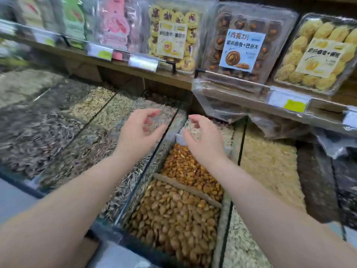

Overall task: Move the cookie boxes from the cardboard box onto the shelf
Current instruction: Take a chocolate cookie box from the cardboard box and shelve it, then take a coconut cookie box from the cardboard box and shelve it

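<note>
Now, three clear cookie boxes [241, 45] stand tilted on the wooden shelf [135, 72] across the upper right of the frame, side by side with their labels facing out. Below them, at centre frame, the left hand [139, 132] and right hand [202, 138] hover near each other, fingers loosely curled. The blur makes it uncertain, but both appear to hold nothing. Beneath them lie bins of almonds [173, 219] and, at left, sunflower seeds [48, 136].

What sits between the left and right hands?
Head view: a bin divider, with sunflower seeds left of it and nuts right.
</note>
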A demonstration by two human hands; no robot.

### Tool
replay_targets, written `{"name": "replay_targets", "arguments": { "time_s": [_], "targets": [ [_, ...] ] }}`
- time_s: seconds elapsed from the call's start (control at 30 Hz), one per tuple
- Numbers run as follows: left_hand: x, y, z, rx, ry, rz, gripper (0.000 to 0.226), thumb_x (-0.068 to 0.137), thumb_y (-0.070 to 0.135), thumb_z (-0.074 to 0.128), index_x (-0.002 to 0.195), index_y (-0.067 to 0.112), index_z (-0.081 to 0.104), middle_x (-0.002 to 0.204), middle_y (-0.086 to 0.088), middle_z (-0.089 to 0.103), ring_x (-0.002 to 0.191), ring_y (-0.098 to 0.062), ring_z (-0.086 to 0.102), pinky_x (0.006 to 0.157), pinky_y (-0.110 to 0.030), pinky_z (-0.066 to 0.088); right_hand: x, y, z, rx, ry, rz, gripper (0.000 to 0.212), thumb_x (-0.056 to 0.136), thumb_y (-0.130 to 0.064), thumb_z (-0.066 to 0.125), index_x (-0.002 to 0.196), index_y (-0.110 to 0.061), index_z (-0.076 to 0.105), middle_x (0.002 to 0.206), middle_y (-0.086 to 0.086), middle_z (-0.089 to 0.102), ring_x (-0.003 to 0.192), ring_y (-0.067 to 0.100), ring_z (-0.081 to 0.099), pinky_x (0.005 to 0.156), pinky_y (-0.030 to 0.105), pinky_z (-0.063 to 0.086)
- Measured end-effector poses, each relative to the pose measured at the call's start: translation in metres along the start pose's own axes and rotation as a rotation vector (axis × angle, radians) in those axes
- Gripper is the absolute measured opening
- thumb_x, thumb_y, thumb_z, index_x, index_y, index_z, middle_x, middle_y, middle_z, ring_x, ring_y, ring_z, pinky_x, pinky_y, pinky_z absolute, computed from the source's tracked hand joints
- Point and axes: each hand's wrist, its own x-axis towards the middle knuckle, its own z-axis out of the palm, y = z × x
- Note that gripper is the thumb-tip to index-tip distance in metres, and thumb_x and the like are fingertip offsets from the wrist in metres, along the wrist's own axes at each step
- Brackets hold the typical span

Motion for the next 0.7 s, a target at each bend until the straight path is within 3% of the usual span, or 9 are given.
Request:
{"name": "replay_targets", "arguments": {
  "time_s": [0.1, 0.23, 0.3, 0.4, 0.57, 0.7],
  "targets": [
    [-0.059, -0.029, -0.038, -0.019, -0.022, -0.201, 0.034, 0.083, 0.032, 0.071, 0.115, 0.029, 0.06, 0.101, 0.007, 0.063, 0.088, -0.01, 0.062, 0.081, -0.03, 0.054, -0.034, -0.029, 0.04, 0.052, -0.152, -0.048, 0.042, 0.092, -0.03, 0.059, 0.13, -0.014, 0.054, 0.122, 0.001, 0.059, 0.113, 0.016, 0.053, 0.098, 0.032, 0.044],
    [-0.136, -0.067, -0.1, -0.062, 0.028, -0.422, 0.027, 0.082, 0.032, 0.072, 0.107, 0.025, 0.065, 0.088, 0.012, 0.065, 0.075, -0.004, 0.061, 0.074, -0.018, 0.049, -0.079, -0.085, 0.089, 0.043, -0.253, -0.141, 0.038, 0.09, -0.03, 0.06, 0.125, -0.016, 0.057, 0.114, 0.0, 0.062, 0.105, 0.016, 0.057, 0.092, 0.033, 0.046],
    [-0.177, -0.089, -0.136, -0.068, 0.052, -0.489, 0.025, 0.082, 0.035, 0.072, 0.105, 0.027, 0.065, 0.086, 0.014, 0.065, 0.074, -0.002, 0.061, 0.077, -0.023, 0.05, -0.106, -0.117, 0.116, 0.048, -0.299, -0.172, 0.038, 0.089, -0.029, 0.061, 0.125, -0.016, 0.057, 0.113, 0.0, 0.063, 0.104, 0.017, 0.058, 0.093, 0.034, 0.046],
    [-0.246, -0.121, -0.197, -0.07, 0.105, -0.578, 0.02, 0.082, 0.035, 0.072, 0.1, 0.032, 0.065, 0.087, 0.01, 0.068, 0.079, -0.015, 0.065, 0.08, -0.034, 0.054, -0.155, -0.17, 0.163, 0.086, -0.4, -0.192, 0.039, 0.089, -0.028, 0.062, 0.125, -0.017, 0.057, 0.113, -0.001, 0.063, 0.102, 0.016, 0.057, 0.089, 0.031, 0.045],
    [-0.365, -0.16, -0.306, 0.005, 0.189, -0.687, 0.018, 0.085, 0.026, 0.07, 0.101, 0.027, 0.064, 0.082, 0.013, 0.063, 0.071, -0.009, 0.057, 0.072, -0.023, 0.046, -0.243, -0.27, 0.243, 0.243, -0.544, -0.179, 0.032, 0.086, -0.02, 0.065, 0.117, -0.015, 0.06, 0.091, -0.005, 0.059, 0.08, 0.016, 0.057, 0.086, 0.034, 0.049],
    [-0.431, -0.185, -0.377, 0.039, 0.244, -0.761, 0.017, 0.086, 0.021, 0.069, 0.102, 0.024, 0.063, 0.081, 0.011, 0.061, 0.064, -0.005, 0.053, 0.067, -0.018, 0.045, -0.291, -0.335, 0.293, 0.279, -0.656, -0.22, 0.031, 0.087, -0.019, 0.063, 0.117, -0.017, 0.06, 0.088, -0.006, 0.061, 0.073, 0.008, 0.055, 0.079, 0.027, 0.047]
  ]
}}
